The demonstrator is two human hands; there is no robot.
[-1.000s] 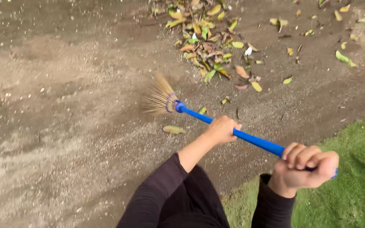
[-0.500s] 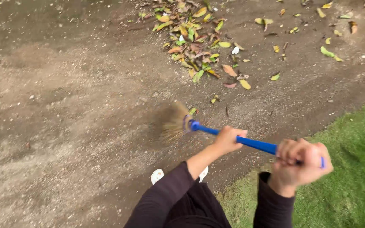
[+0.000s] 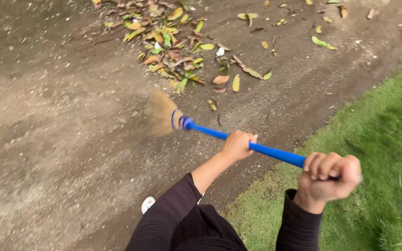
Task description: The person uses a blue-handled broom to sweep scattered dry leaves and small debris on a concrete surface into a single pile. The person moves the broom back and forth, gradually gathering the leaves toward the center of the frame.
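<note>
— Bare gritty ground (image 3: 61,139) is seen on the left, with grass (image 3: 378,139) bordering it on the right. What is held?

— A broom (image 3: 219,134) with a blue handle is gripped by both hands: the left hand (image 3: 238,145) is closed around mid-handle, the right hand (image 3: 331,175) is fisted on the end.

— And the bristles?

— The straw head (image 3: 161,113), blurred, is seen just short of a leaf pile (image 3: 177,46).
</note>
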